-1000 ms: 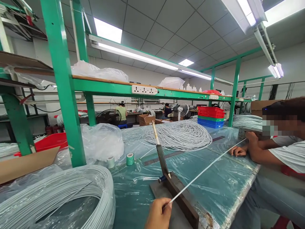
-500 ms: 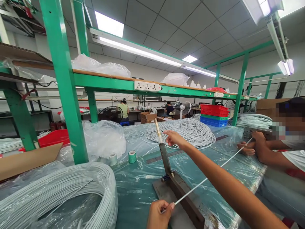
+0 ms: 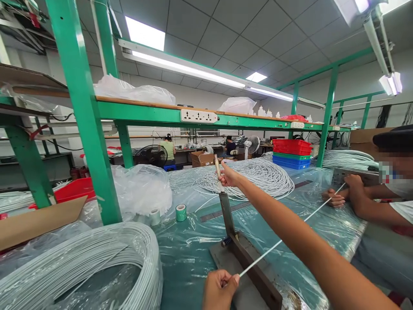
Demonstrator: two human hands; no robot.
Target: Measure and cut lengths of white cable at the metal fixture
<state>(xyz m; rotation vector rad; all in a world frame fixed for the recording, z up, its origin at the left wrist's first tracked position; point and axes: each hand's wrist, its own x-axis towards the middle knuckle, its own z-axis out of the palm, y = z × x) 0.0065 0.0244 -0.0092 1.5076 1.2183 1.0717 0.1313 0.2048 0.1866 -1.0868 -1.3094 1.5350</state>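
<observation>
My left hand (image 3: 221,289), low in the middle of the view, pinches one end of a white cable (image 3: 274,246). The cable runs taut to the upper right, over the base of a lever cutter (image 3: 254,273) and under my right forearm. With its fingers round the taped handle (image 3: 217,163) of the cutter's raised lever (image 3: 227,215), my right hand (image 3: 228,174) is closed. At the far end of the cable are a co-worker's hands (image 3: 343,191), beside a metal block (image 3: 358,176).
A large coil of white cable (image 3: 148,249) lies at the left. Behind my right hand is a loose cable pile (image 3: 277,181). A green tape roll (image 3: 181,212), a steel ruler (image 3: 211,215), a plastic bag (image 3: 142,189) and stacked bins (image 3: 292,154) are on the table; a green post (image 3: 85,116) rises left.
My right hand has moved slightly left and down, from open beside the lever handle to closed round it. My left hand keeps its pinch on the cable.
</observation>
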